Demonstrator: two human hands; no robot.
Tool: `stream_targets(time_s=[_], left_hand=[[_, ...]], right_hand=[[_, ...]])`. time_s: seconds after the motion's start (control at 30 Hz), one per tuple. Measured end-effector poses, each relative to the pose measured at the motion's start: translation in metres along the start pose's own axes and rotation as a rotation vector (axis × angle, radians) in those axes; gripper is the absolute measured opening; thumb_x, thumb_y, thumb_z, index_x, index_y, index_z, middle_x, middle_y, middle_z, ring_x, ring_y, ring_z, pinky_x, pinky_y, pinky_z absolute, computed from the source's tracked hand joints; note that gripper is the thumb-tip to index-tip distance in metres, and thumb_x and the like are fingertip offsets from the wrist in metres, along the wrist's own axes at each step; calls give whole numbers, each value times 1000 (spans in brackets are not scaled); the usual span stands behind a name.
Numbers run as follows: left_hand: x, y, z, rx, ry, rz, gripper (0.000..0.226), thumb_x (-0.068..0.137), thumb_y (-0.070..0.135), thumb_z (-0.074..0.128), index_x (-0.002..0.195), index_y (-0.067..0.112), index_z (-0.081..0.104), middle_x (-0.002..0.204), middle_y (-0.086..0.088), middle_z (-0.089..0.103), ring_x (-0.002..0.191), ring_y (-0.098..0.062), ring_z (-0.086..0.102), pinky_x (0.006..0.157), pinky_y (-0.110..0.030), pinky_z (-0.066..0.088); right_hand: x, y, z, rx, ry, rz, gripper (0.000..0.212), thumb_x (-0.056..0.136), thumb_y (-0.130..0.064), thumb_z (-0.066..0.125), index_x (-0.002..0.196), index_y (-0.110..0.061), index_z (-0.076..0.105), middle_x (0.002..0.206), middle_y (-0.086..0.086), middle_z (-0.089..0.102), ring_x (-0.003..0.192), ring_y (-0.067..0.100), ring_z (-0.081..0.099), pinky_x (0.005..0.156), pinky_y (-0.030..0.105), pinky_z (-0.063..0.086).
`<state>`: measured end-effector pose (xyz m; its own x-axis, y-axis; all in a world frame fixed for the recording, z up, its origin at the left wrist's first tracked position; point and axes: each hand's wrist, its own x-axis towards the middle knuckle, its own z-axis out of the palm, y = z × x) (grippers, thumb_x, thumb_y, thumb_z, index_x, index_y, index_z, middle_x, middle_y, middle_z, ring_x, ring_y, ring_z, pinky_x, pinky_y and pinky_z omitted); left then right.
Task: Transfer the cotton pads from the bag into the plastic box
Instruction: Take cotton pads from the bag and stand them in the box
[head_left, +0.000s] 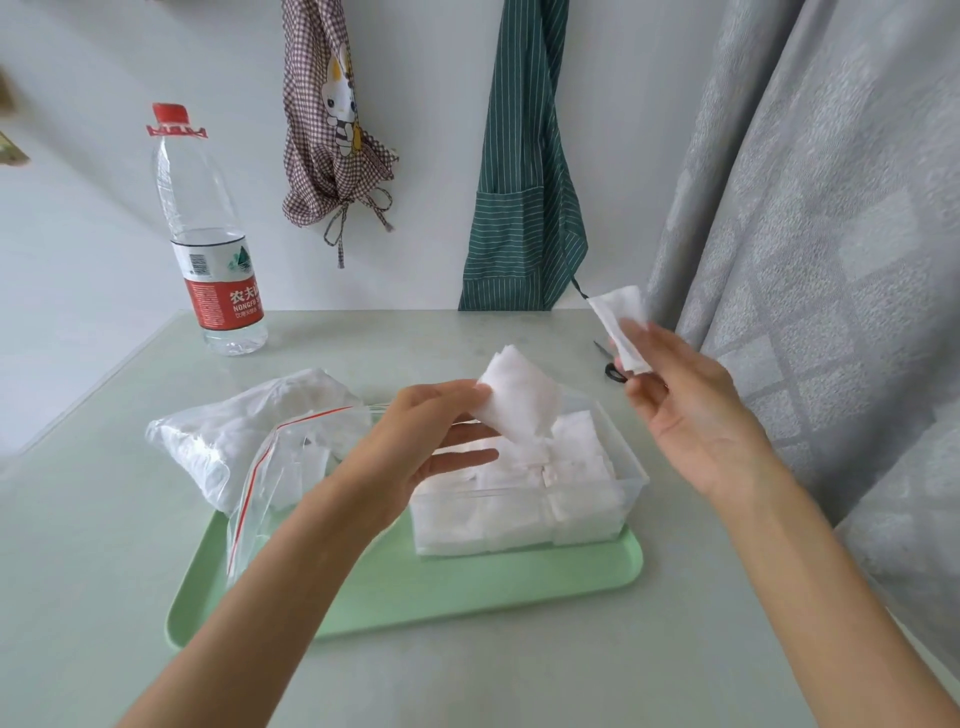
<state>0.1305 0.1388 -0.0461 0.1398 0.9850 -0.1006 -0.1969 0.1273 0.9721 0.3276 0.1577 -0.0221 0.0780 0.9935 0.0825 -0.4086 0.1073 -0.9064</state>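
A clear plastic box (631, 470) full of white cotton pads stands on the right half of a green tray (415, 587). A clear zip bag (228, 441) with a red seal strip lies open on the tray's left, still holding pads. My left hand (415, 441) pinches a small stack of cotton pads (519, 400) above the box. My right hand (680, 410) is raised to the right of the box and holds a single thin pad (621, 322) between thumb and fingers.
A water bottle (213, 249) with a red label stands at the back left of the pale table. Black scissors (613, 366) lie behind the box. Two aprons hang on the wall, and a grey curtain (831, 260) hangs close on the right.
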Motion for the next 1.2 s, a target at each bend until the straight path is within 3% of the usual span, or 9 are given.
stream_targets(time_s=[0.13, 0.43, 0.53, 0.63, 0.73, 0.83, 0.93, 1.07, 1.2], left_hand=[[0, -2, 3, 8, 6, -11, 17, 94, 14, 52, 97, 10, 69, 90, -6, 71, 77, -14, 69, 64, -24, 58], [3, -4, 9, 139, 18, 6, 29, 88, 40, 59, 98, 16, 72, 94, -3, 75, 91, -15, 70, 76, -27, 57], [8, -1, 10, 150, 139, 79, 17, 90, 28, 60, 93, 16, 71, 97, -6, 73, 93, -15, 68, 78, -23, 57], [13, 7, 9, 198, 193, 147, 12, 89, 31, 61, 84, 25, 71, 82, 10, 72, 77, 5, 63, 70, -9, 48], [17, 10, -1, 356, 239, 226, 10, 88, 28, 64, 80, 29, 70, 62, 22, 64, 57, 16, 56, 53, -1, 40], [20, 10, -24, 737, 347, 293, 7, 82, 35, 69, 88, 33, 69, 79, 21, 68, 80, -2, 65, 79, -25, 51], [17, 17, -44, 994, 445, 338, 12, 80, 36, 70, 91, 37, 63, 84, 23, 63, 85, -7, 61, 79, -31, 50], [13, 22, -55, 1190, 381, 339, 13, 83, 28, 68, 83, 41, 63, 84, 23, 63, 85, -8, 56, 70, -27, 44], [16, 10, -49, 1474, 242, 314, 13, 84, 40, 65, 96, 41, 69, 98, 13, 62, 99, -12, 46, 72, -28, 38]], right_hand=[[-8, 9, 20, -519, -139, -218, 12, 75, -13, 77, 77, -24, 71, 62, -13, 70, 55, -4, 59, 50, 10, 44], [0, 33, 21, -885, -97, -488, 18, 67, -26, 83, 80, -33, 72, 73, -9, 63, 60, 4, 46, 59, 13, 38], [14, 31, 22, -817, -97, -235, 51, 72, -35, 79, 118, -34, 59, 99, -10, 59, 84, 3, 55, 76, 14, 44], [22, 28, 28, -511, -196, 202, 62, 81, -32, 72, 135, -17, 45, 113, 2, 64, 94, 13, 64, 82, 26, 51], [23, 38, 37, -481, -127, 127, 43, 86, -15, 67, 124, -12, 47, 102, 4, 68, 82, 12, 65, 75, 23, 55], [27, 54, 43, -543, -90, 43, 39, 82, -10, 71, 109, -13, 44, 82, -2, 67, 69, 8, 62, 70, 23, 55], [32, 74, 47, -762, -203, 121, 35, 76, -12, 77, 91, -19, 46, 91, 11, 70, 76, 20, 67, 82, 39, 56], [35, 94, 54, -932, -285, 142, 37, 75, -17, 77, 82, -24, 42, 105, 12, 68, 97, 26, 66, 88, 42, 52], [35, 101, 57, -1055, -211, 1, 39, 69, -27, 81, 76, -25, 43, 89, 4, 67, 79, 21, 62, 69, 32, 50]])
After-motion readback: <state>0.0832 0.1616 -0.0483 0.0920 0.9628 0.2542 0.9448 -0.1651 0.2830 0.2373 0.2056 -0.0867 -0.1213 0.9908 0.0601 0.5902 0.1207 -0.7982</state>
